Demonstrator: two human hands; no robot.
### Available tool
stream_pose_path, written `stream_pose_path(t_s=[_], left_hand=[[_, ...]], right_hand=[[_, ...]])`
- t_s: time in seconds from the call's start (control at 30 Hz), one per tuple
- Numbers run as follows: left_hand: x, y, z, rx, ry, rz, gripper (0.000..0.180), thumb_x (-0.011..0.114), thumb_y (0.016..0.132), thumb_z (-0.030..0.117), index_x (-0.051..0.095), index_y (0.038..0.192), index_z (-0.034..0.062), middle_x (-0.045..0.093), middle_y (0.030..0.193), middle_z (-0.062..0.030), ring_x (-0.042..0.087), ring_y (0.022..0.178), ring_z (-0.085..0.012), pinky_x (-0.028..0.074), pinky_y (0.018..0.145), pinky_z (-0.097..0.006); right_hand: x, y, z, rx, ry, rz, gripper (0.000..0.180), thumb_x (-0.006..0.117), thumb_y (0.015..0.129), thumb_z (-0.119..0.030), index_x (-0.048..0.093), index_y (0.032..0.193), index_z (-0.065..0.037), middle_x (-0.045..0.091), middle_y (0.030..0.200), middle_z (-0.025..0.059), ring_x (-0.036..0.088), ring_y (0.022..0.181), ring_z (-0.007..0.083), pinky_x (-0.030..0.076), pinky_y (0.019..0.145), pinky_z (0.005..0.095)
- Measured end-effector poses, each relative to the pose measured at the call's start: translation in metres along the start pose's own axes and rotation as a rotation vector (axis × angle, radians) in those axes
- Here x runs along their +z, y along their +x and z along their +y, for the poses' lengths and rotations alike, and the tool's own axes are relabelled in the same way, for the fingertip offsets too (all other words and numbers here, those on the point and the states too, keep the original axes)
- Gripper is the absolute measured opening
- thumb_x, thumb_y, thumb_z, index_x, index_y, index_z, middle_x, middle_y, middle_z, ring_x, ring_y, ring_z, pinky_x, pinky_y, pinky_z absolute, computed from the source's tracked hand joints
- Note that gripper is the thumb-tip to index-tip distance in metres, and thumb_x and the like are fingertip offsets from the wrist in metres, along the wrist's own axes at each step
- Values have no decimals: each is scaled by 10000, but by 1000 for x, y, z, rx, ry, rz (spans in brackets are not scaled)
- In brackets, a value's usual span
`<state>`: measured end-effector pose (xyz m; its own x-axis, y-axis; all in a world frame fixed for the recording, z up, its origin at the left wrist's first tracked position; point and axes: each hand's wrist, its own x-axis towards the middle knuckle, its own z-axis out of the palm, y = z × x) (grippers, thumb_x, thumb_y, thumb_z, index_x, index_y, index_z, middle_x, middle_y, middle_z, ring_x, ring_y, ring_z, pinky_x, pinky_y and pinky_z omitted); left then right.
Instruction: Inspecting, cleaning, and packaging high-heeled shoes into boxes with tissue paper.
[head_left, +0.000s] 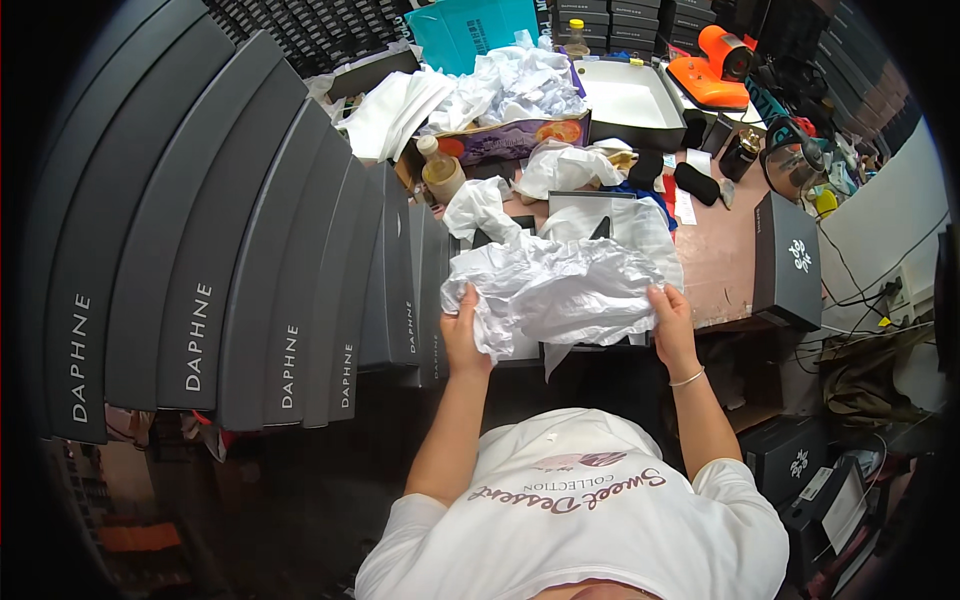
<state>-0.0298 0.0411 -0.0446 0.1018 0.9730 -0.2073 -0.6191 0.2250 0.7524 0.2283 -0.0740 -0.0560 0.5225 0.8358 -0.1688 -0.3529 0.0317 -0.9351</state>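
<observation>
A wide, crumpled sheet of white tissue paper (560,290) stretches between my two hands. My left hand (466,335) pinches its left end, and my right hand (672,318) grips the right end. Below the sheet lies an open dark shoebox (590,203) lined with more white paper; the sheet hides most of what is inside. Small dark pieces poke up behind the sheet, too covered to name. Another wad of white tissue paper (478,207) lies just beyond the left end of the held sheet.
Tall stacks of dark grey shoeboxes (200,250) rise on the left. Behind are a purple carton (515,138) heaped with crumpled paper, a bottle (440,170), an open box (628,95) and an orange tape dispenser (712,75). A closed dark box (786,260) stands at the table's right edge.
</observation>
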Motion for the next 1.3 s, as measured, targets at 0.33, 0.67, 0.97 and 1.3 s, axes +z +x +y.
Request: stream_pose_path(t_s=[0.33, 0.67, 0.97, 1.3], left_hand=[[1, 37, 30, -105, -101, 13, 282, 567, 939, 244, 593, 1128, 37, 638, 1053, -80, 626, 948, -222, 517, 806, -368], [44, 34, -25, -462, -420, -244, 970, 515, 702, 816, 422, 1328, 81, 452, 1362, -103, 373, 1280, -285, 218, 1094, -542], [6, -10, -92, -349, 4, -196, 214, 603, 926, 123, 586, 1088, -16, 648, 1057, -91, 626, 927, -156, 504, 828, -304], [3, -16, -82, -193, -2, -165, 187, 636, 919, 167, 618, 989, -5, 658, 954, -44, 601, 833, -86, 484, 764, -252]], right_hand=[[-59, 38, -48, -485, -240, 155, 71, 588, 905, -74, 557, 888, -11, 509, 782, -35, 413, 678, 50, 357, 579, 218], [19, -32, -84, -1136, -1042, -366, 258, 631, 699, 9, 652, 940, -80, 609, 823, 62, 598, 689, 227, 460, 589, 311], [24, -33, -7, -625, -993, -466, 424, 787, 723, -276, 631, 1042, -44, 596, 1017, 143, 582, 921, 327, 482, 781, 364], [33, 13, 21, -365, -803, -348, 210, 609, 880, -149, 562, 800, 40, 527, 698, 199, 519, 646, 344, 408, 599, 386]])
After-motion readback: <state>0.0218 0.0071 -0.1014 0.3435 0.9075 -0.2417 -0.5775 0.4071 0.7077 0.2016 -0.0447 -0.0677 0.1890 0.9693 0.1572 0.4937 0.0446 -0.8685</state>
